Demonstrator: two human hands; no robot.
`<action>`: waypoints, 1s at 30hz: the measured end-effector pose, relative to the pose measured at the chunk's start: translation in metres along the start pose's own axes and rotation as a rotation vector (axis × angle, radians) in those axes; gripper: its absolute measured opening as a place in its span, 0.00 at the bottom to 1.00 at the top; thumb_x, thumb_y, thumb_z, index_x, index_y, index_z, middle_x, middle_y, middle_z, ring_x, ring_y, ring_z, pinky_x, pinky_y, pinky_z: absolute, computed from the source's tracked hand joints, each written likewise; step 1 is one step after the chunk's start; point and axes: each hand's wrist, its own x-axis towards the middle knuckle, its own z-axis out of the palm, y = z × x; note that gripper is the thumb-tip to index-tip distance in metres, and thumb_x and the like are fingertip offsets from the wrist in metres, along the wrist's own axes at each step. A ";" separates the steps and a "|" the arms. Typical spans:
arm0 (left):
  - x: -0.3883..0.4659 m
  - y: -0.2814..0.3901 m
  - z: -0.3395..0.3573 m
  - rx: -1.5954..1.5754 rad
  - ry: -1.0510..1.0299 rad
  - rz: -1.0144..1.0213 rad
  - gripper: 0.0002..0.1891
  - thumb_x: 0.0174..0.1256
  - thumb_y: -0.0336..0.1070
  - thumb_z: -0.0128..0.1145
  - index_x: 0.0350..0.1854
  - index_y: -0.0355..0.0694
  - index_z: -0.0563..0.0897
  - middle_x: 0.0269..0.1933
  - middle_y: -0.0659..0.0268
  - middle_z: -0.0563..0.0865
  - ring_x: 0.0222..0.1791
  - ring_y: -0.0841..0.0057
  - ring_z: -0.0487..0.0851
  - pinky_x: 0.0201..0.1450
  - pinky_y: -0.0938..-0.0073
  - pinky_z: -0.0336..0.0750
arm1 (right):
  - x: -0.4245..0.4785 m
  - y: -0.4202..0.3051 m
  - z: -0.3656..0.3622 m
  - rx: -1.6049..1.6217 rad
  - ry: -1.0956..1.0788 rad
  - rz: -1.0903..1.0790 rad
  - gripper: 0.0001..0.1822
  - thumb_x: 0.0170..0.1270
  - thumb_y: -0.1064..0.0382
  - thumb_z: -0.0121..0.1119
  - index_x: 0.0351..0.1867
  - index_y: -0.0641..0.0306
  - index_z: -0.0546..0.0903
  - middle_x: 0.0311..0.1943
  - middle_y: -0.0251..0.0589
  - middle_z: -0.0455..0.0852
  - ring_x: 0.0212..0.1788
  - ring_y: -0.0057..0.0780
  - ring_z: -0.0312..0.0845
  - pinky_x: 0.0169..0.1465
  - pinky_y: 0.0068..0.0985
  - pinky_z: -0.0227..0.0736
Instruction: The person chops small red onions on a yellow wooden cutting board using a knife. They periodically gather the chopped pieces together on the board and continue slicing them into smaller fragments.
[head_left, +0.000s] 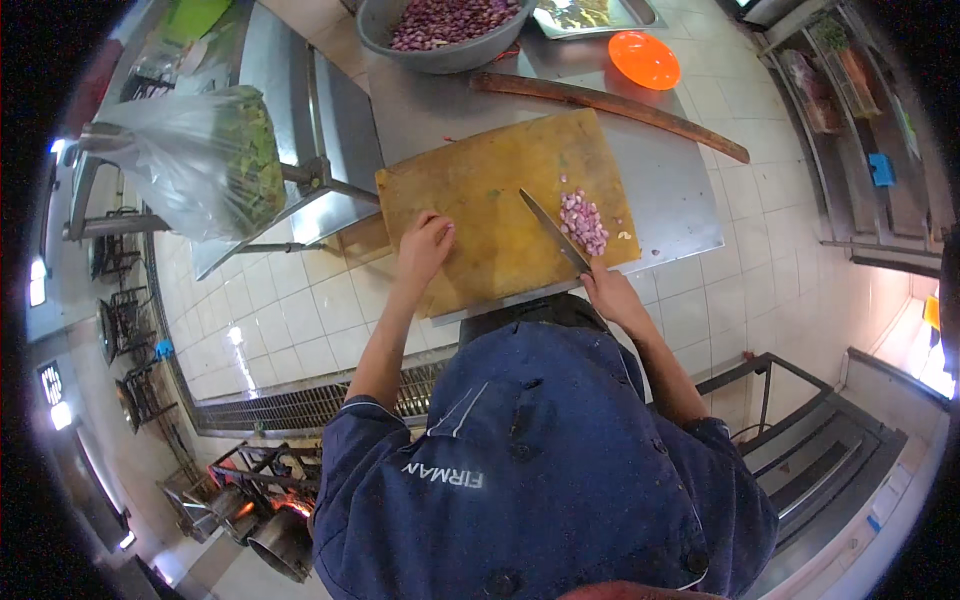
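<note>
My right hand (611, 291) grips the handle of a kitchen knife (553, 227). The blade lies aslant over a worn yellow cutting board (480, 202), its tip towards the far left. Just right of the blade is a small heap of chopped shallots (583, 221), with a few loose bits around it. My left hand (427, 246) is at the board's left edge with its fingers curled in; whether something small is between them cannot be made out.
Beyond the board, a grey basin (442, 61) holds many whole shallots. A wooden bar (615, 109) lies near an orange bowl (645, 60) and a metal tray (596, 30). A plastic bag of green leaves (251, 165) hangs at left. Flames burn by a pot (283, 544) at lower left.
</note>
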 end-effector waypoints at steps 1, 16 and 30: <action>0.007 0.013 0.012 -0.058 0.020 0.017 0.07 0.63 0.34 0.64 0.41 0.40 0.87 0.44 0.58 0.86 0.42 0.57 0.86 0.45 0.61 0.81 | 0.002 0.002 0.000 0.021 0.036 -0.013 0.15 0.73 0.57 0.52 0.50 0.65 0.67 0.30 0.68 0.83 0.35 0.70 0.80 0.40 0.61 0.72; 0.020 0.071 0.116 -0.058 -0.224 0.373 0.08 0.62 0.31 0.58 0.41 0.38 0.86 0.44 0.55 0.85 0.45 0.53 0.84 0.49 0.57 0.79 | 0.030 -0.013 -0.018 -0.209 -0.118 0.004 0.15 0.72 0.57 0.51 0.50 0.67 0.68 0.32 0.65 0.85 0.38 0.67 0.82 0.42 0.58 0.75; 0.012 0.067 0.120 -0.007 -0.268 0.384 0.12 0.59 0.29 0.54 0.44 0.36 0.83 0.44 0.56 0.84 0.48 0.57 0.84 0.49 0.60 0.81 | 0.029 -0.024 -0.016 -0.132 -0.109 0.016 0.14 0.74 0.58 0.49 0.48 0.68 0.66 0.30 0.68 0.83 0.37 0.69 0.81 0.42 0.59 0.72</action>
